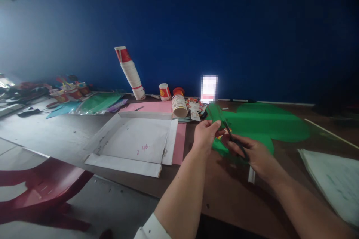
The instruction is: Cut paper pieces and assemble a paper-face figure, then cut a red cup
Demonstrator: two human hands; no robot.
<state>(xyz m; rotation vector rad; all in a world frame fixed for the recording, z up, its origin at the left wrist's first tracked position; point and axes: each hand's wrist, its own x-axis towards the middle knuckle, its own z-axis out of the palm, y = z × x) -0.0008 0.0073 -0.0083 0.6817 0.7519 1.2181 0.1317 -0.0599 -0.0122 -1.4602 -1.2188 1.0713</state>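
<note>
My left hand [206, 134] pinches a small piece of green paper [215, 114] between thumb and fingers, held up above the table. My right hand [254, 153] is closed round the dark handles of a pair of scissors [240, 147]. The blades point up and left and reach the right edge of the green piece; whether they are parted I cannot tell. Behind and to the right lies a large green paper shape [260, 123] with rounded lobes. Something small and colourful [224, 133] shows between the hands, partly hidden.
A white cardboard tray [137, 142] lies on pink paper [179, 145] at left. Behind stand a leaning stack of paper cups [131, 74], one red cup [165, 92] and a lit screen [209, 89]. White sheets [333, 183] lie right; a red chair [45, 190] stands front left.
</note>
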